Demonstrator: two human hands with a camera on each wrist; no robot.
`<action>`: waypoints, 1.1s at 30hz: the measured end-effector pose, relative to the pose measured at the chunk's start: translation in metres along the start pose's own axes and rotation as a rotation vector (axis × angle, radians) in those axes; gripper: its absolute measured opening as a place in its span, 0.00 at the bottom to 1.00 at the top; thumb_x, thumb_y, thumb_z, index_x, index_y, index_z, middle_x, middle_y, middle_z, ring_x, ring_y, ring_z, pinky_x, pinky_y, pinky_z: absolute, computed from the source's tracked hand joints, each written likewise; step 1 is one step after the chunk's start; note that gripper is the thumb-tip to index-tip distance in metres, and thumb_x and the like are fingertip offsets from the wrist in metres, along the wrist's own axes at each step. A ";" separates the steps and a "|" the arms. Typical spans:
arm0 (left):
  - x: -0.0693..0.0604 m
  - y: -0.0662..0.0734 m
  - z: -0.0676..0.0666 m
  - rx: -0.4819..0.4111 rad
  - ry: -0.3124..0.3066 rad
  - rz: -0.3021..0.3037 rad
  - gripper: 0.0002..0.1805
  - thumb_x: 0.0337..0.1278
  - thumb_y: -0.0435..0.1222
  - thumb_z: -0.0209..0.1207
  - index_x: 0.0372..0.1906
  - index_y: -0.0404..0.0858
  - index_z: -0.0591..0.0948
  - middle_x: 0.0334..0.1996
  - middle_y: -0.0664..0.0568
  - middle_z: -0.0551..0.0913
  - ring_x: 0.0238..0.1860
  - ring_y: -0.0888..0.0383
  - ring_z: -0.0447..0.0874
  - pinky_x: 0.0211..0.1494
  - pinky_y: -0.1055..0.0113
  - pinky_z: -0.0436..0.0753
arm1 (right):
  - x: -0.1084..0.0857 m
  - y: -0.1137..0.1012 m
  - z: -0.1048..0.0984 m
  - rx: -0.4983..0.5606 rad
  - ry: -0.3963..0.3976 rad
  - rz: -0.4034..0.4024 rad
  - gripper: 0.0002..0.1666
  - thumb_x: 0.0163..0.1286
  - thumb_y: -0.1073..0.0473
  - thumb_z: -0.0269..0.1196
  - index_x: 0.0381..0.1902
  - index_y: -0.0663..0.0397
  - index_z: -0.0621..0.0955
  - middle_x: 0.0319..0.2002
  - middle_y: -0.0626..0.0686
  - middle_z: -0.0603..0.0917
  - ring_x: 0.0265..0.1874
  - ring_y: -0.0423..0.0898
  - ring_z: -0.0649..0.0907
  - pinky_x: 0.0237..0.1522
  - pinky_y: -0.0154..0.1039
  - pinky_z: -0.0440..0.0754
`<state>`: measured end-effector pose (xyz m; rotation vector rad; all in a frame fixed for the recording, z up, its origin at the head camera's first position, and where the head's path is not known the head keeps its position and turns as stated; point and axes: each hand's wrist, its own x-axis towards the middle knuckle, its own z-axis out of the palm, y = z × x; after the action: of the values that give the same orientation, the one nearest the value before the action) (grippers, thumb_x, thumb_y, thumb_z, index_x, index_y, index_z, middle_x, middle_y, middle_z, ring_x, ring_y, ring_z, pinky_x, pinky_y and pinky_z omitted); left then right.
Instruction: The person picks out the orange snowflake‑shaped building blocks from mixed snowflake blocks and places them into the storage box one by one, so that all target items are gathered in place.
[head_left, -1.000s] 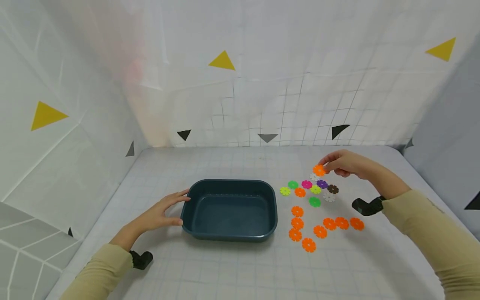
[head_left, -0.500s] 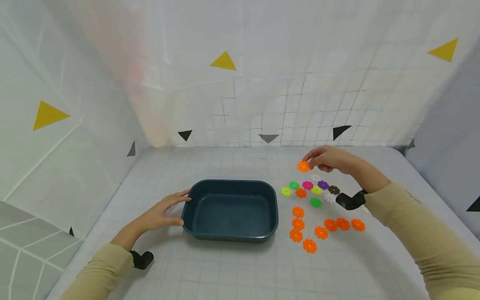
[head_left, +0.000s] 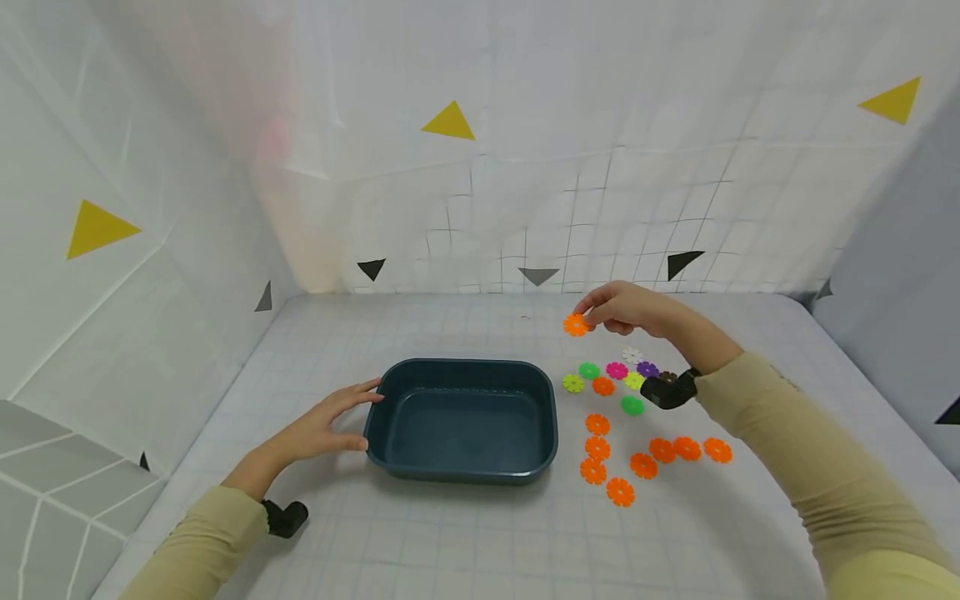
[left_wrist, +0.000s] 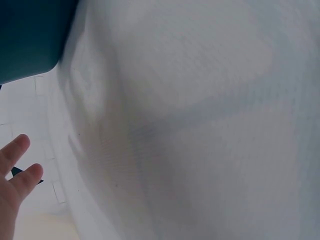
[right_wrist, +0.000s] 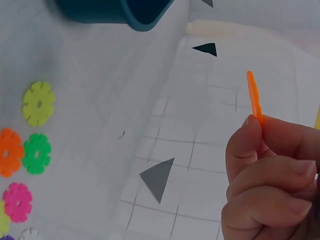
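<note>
Between thumb and forefinger, my right hand (head_left: pixel 628 308) pinches an orange notched disc (head_left: pixel 576 325), held up above the far part of the table. The right wrist view shows this disc (right_wrist: pixel 254 95) edge-on, with the other fingers curled below it. My left hand (head_left: pixel 324 425) lies at the left side of a dark teal basin (head_left: pixel 461 479), its fingers extended and touching the rim. The basin has nothing in it. In the left wrist view, only some fingers (left_wrist: pixel 22 172) show at the left edge, beside a corner of the basin (left_wrist: pixel 30 40).
Right of the basin lie several notched discs: a mixed group with a green disc (head_left: pixel 632 406), a pink disc (head_left: pixel 617 371) and a yellow disc (head_left: pixel 573 383). Nearer are several orange discs (head_left: pixel 620 492). A white sheet wall (head_left: pixel 480 208) rises behind the table.
My right hand has moved left and slightly up, away from the mixed discs, carrying the orange disc with it. The left hand and the basin have stayed in place.
</note>
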<state>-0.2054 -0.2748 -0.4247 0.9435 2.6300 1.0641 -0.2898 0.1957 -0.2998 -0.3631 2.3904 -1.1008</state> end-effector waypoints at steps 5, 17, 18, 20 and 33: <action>0.001 0.000 0.000 0.001 0.000 -0.001 0.35 0.48 0.42 0.65 0.64 0.44 0.67 0.70 0.45 0.55 0.68 0.41 0.50 0.61 0.35 0.55 | 0.006 -0.010 0.005 0.008 -0.016 -0.032 0.18 0.65 0.62 0.53 0.50 0.67 0.73 0.28 0.50 0.76 0.12 0.40 0.61 0.17 0.30 0.59; 0.001 0.005 0.000 -0.012 -0.005 -0.013 0.35 0.48 0.43 0.65 0.64 0.43 0.67 0.70 0.44 0.54 0.68 0.40 0.49 0.61 0.34 0.54 | 0.027 -0.025 0.019 0.060 -0.025 -0.055 0.17 0.64 0.62 0.54 0.49 0.65 0.74 0.27 0.50 0.77 0.11 0.41 0.61 0.17 0.30 0.57; 0.001 0.005 0.000 -0.013 -0.005 -0.012 0.35 0.48 0.42 0.65 0.64 0.43 0.67 0.70 0.44 0.54 0.68 0.40 0.49 0.61 0.34 0.54 | 0.028 -0.026 0.021 0.061 -0.028 -0.053 0.17 0.64 0.62 0.54 0.49 0.65 0.74 0.27 0.49 0.78 0.12 0.41 0.61 0.17 0.30 0.57; 0.001 0.004 0.000 -0.009 -0.004 -0.010 0.35 0.48 0.42 0.65 0.64 0.43 0.67 0.70 0.45 0.54 0.68 0.40 0.49 0.61 0.34 0.54 | 0.032 -0.029 0.025 0.062 -0.036 -0.058 0.17 0.65 0.63 0.54 0.50 0.65 0.75 0.27 0.49 0.78 0.12 0.41 0.61 0.17 0.30 0.57; 0.000 -0.001 0.000 0.009 0.004 -0.011 0.35 0.47 0.41 0.65 0.64 0.46 0.67 0.70 0.47 0.55 0.68 0.40 0.50 0.60 0.34 0.55 | 0.052 -0.056 0.058 0.123 -0.074 -0.075 0.17 0.62 0.62 0.58 0.49 0.60 0.76 0.25 0.50 0.78 0.12 0.42 0.60 0.18 0.32 0.55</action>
<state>-0.2055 -0.2749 -0.4255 0.9288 2.6425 1.0540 -0.3017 0.1006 -0.3053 -0.4460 2.2481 -1.2400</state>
